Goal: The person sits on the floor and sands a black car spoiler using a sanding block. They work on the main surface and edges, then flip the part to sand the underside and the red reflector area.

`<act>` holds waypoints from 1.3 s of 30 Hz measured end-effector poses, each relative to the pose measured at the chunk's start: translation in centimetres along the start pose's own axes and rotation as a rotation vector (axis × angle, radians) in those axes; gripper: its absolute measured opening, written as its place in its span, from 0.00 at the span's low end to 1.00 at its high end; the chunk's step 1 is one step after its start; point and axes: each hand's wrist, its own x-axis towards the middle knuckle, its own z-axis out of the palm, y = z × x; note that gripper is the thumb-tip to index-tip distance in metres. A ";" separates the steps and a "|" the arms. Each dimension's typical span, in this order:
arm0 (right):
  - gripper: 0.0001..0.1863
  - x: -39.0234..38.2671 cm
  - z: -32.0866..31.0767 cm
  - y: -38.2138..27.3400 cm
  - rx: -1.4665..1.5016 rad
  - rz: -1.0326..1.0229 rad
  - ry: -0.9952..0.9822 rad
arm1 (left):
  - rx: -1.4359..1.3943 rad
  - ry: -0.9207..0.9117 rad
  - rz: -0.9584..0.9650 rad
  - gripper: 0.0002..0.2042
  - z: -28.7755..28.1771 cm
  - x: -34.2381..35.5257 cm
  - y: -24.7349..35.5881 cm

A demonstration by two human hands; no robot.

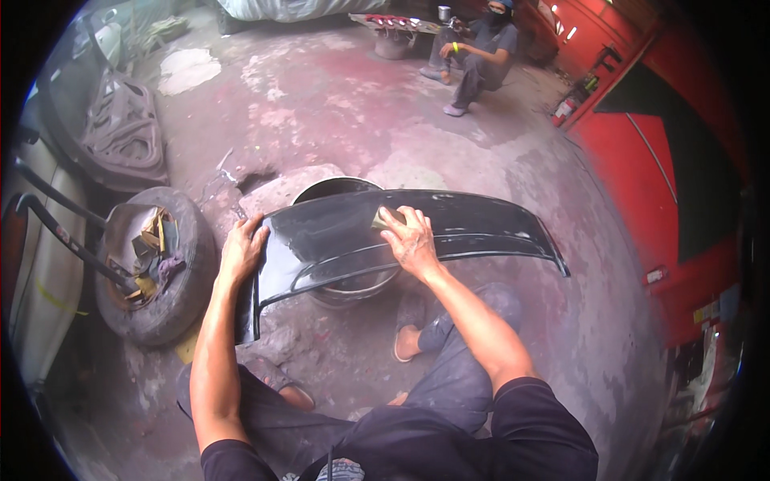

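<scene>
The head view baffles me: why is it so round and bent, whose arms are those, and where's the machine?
There is no machine: these are a person's bare hands. A wide fisheye camera worn on the head looks down, so straight edges curve. The left hand rests at the left end of a glossy black panel; the right hand holds a small greenish block against it. The panel lies across a round container on the floor. To the left is a tyre with scraps in its middle. Another person sits low beyond.
</scene>
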 end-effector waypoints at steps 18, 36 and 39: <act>0.26 1.6 -2.7 2.6 -0.049 -0.137 -0.205 | -0.124 -0.036 -0.127 0.30 -0.9 0.1 -0.2; 0.27 2.4 -2.7 7.7 0.023 0.233 -0.146 | -0.184 -0.079 -0.127 0.29 -0.4 0.9 -1.0; 0.28 2.5 -2.8 7.8 0.053 0.235 -0.160 | -0.193 -0.076 -0.139 0.29 -0.2 0.9 -1.3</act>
